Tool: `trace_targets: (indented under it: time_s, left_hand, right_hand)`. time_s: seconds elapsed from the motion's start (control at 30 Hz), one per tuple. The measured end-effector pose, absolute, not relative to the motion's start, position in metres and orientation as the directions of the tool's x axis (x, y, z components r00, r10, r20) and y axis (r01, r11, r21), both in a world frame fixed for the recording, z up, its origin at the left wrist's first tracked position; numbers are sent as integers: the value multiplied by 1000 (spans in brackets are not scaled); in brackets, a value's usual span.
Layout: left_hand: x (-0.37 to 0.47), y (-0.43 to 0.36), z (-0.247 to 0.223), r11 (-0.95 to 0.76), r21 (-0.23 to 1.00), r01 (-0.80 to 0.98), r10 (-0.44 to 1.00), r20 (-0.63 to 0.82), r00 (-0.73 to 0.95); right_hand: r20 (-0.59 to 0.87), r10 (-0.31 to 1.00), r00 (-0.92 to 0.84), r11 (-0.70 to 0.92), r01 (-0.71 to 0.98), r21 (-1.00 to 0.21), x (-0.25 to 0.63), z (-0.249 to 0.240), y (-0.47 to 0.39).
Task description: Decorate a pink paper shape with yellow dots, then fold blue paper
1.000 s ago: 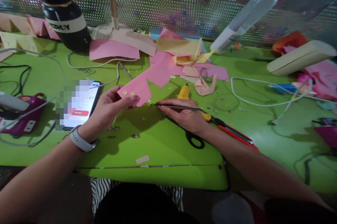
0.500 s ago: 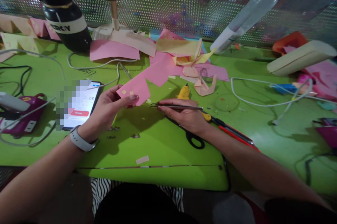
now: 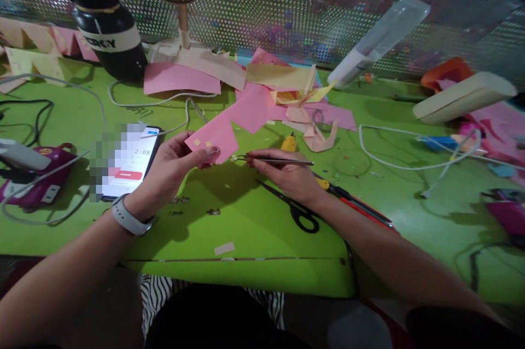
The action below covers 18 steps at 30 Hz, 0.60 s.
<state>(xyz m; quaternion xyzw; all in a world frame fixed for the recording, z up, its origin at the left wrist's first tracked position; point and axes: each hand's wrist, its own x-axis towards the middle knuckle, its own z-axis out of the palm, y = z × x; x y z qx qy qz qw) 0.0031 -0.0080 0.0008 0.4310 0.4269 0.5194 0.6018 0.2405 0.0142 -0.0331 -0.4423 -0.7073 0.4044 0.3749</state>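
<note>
Between thumb and fingers, my left hand [image 3: 178,160] grips a notched piece of pink paper [image 3: 219,133] that bears small pale yellow squares [image 3: 197,143]. My right hand [image 3: 289,171] is closed around slim metal tweezers [image 3: 283,161], their curved tips pointing left. Those tips are at a tiny pale yellow bit [image 3: 233,158] just off the paper's lower right edge; whether they pinch it I cannot tell. Black scissors [image 3: 303,217] lie under and beside my right wrist. A yellow object [image 3: 289,142] and a red-and-black cutter-like tool [image 3: 361,207] lie close by.
A lit phone [image 3: 133,166] lies left of my left hand. Behind are a black bottle [image 3: 110,37], a fan [image 3: 184,26], folded papers [image 3: 283,75] and a clear bottle [image 3: 379,42]. White cable [image 3: 402,160] loops on the right. Small dark pieces [image 3: 213,211] and a pale strip [image 3: 224,248] lie in front.
The tweezer tips have shifted slightly up and left, to the pale bit by the paper. My left hand keeps its hold on the pink paper. The whole view has shifted a little.
</note>
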Motion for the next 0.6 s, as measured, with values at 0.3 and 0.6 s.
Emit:
trace_targets:
  time_s: [0.3, 0.6]
  left_hand:
    - [3, -7, -2, 100, 960, -260, 992, -77, 99]
    - [4, -7, 0, 118, 955, -272, 991, -96, 93]
  right_hand:
    - [166, 930, -328, 269, 300, -915, 240, -32, 15]
    - [155, 936, -315, 256, 312, -915, 243, -36, 19]
